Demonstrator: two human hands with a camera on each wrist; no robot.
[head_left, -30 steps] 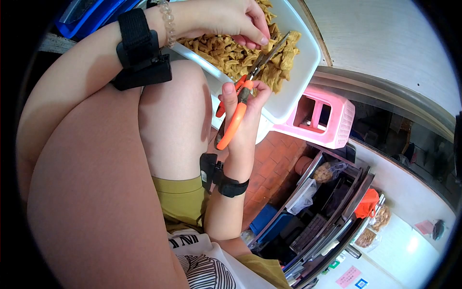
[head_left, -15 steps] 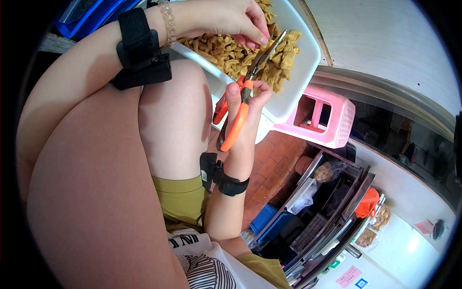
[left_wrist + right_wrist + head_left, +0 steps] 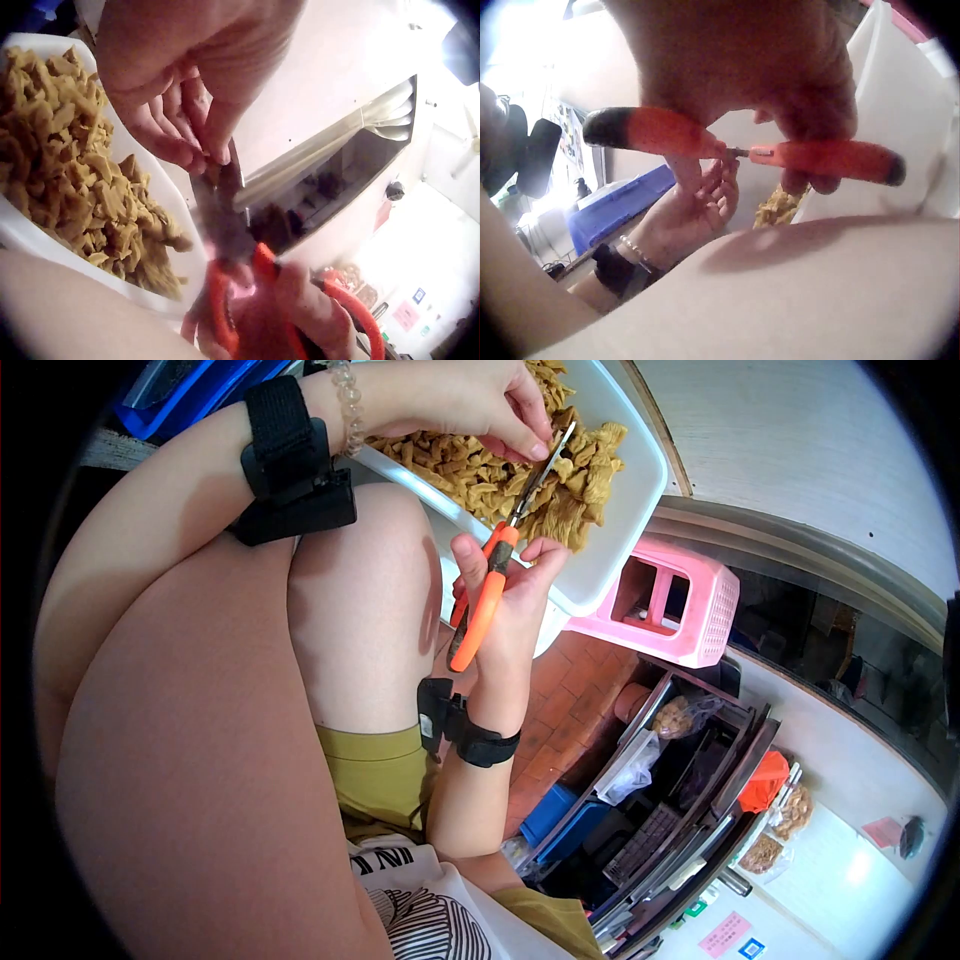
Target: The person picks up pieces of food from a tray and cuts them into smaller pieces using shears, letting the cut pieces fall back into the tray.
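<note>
My right hand (image 3: 517, 600) grips a pair of scissors (image 3: 487, 615) with orange and dark handles, the blades pointing up over a white plastic tub (image 3: 638, 495). Chewy-looking yellow-brown food pieces (image 3: 450, 475) fill much of the tub, with a larger wrinkled clump at its right. Above them my left hand (image 3: 495, 410), wearing a beaded bracelet, pinches a small brown piece (image 3: 214, 177) between thumb and fingertips. In the left wrist view the blades lie right at that piece, close to the fingertips. Both orange handles show below my right palm in the right wrist view.
My bare knee (image 3: 365, 560) is beside the tub. A pink plastic stool (image 3: 715, 610) stands by the tub's near right side, above a red tiled floor (image 3: 560, 685). Blue bins (image 3: 190, 405) are at upper left. Cluttered shelves (image 3: 650, 830) stand at lower right.
The scissors spread wider, then their handles came closer together. The blade tips have shifted left toward my left fingertips, which have moved slightly down and left.
</note>
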